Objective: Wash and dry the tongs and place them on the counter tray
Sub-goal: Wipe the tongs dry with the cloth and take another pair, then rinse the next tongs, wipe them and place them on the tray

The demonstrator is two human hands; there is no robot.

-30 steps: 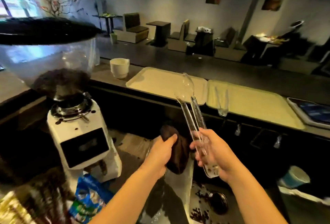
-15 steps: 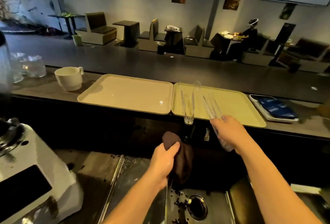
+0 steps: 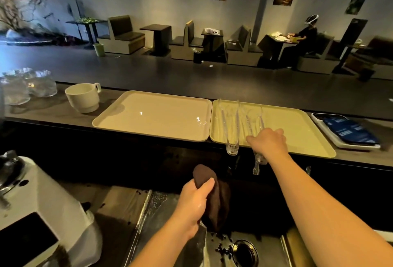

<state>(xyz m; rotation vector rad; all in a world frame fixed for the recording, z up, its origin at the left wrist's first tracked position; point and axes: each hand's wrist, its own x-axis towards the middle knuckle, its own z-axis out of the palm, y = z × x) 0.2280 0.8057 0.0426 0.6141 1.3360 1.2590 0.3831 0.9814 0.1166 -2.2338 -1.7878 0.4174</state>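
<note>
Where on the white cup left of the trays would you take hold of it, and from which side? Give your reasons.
Grip the white cup by its handle, which juts from the upper right of the upright body toward the left tray. Probably approach from the right, over that tray, since glassware crowds the cup's left.

Counter (image 3: 53, 115): cup (image 3: 83, 98), 2 trays (image 3: 148, 115)

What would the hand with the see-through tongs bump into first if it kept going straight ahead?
Probably just the right tray. The right hand points across it, laying its clear tongs beside a second pair. Depth is hard to judge.
</note>
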